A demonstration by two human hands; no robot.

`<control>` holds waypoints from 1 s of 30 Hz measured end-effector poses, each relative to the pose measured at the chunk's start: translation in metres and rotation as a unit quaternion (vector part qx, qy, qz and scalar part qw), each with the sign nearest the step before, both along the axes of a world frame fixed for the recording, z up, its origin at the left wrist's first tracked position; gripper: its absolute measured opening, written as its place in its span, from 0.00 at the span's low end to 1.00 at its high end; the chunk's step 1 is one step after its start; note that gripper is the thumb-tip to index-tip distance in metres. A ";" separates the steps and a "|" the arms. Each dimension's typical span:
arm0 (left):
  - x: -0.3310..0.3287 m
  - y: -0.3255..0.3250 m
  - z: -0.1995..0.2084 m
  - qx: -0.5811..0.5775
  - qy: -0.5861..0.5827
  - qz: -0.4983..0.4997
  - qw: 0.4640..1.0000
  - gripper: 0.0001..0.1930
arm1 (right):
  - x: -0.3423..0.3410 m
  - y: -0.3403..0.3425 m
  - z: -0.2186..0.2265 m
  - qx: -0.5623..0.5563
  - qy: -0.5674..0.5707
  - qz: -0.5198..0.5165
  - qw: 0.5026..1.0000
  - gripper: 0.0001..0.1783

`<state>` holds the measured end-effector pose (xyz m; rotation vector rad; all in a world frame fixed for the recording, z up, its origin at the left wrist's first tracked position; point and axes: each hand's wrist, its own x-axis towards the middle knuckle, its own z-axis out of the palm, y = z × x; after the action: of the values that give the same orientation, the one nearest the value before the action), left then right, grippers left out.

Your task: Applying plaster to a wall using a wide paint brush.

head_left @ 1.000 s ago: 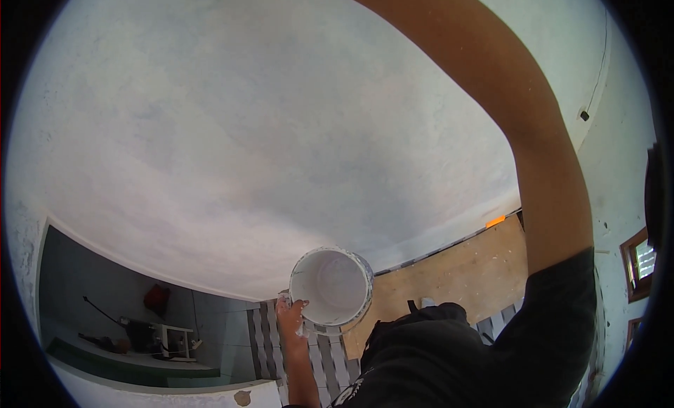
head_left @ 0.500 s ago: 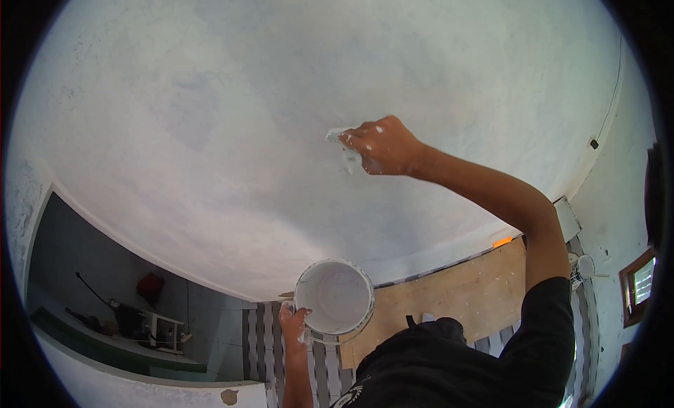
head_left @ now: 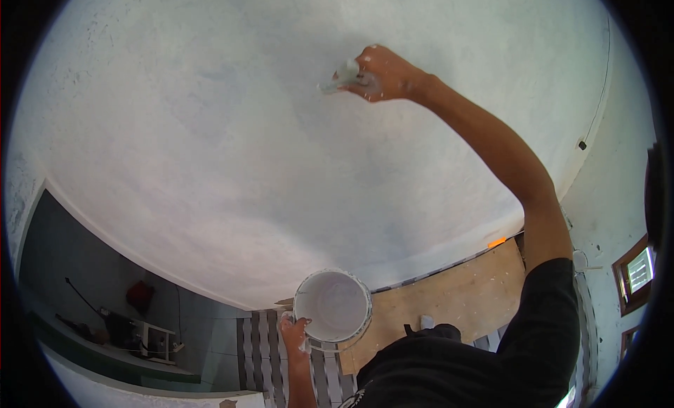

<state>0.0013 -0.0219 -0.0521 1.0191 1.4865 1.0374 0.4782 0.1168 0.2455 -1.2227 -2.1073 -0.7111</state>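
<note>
Bare-handed work at a broad, whitish, patchily coated wall. The right grip, flecked with white, is closed around a pale, thin, blurred hand tool, which projects to its left; whether the tool touches the wall cannot be told. Well below and to the left of it, the left grip is clamped on the left rim of a round, white plastic bucket, whose mouth faces upward just beside that grip. To the right of the left grip, beyond the bucket, lies a tan, white-speckled flat board, partly covered by the person's black short-sleeved shirt; a short orange strip sits at its far edge. Beneath the left grip runs a grey-and-white striped floor covering. Farther left opens a dark recess containing a dark red object and a small white frame. Right of the right grip, past the raised arm, are a small black wall fixture and a brown-framed window.
</note>
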 end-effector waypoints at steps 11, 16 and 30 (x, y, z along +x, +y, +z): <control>-0.022 0.008 -0.027 0.020 0.030 -0.020 0.999 0.15 | 0.012 0.003 -0.003 0.063 -0.033 0.021 0.997 0.10; -0.024 0.008 -0.032 0.002 0.038 -0.024 0.999 0.15 | 0.046 0.014 -0.019 -0.006 -0.075 0.001 0.997 0.11; -0.042 0.011 -0.046 -0.030 0.068 0.023 0.997 0.15 | 0.005 0.001 -0.002 0.203 0.050 -0.024 0.978 0.15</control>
<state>-0.0409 -0.0107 -0.0980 1.0342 1.6498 0.9650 0.4837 0.1183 0.2440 -1.0585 -1.7446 -1.0203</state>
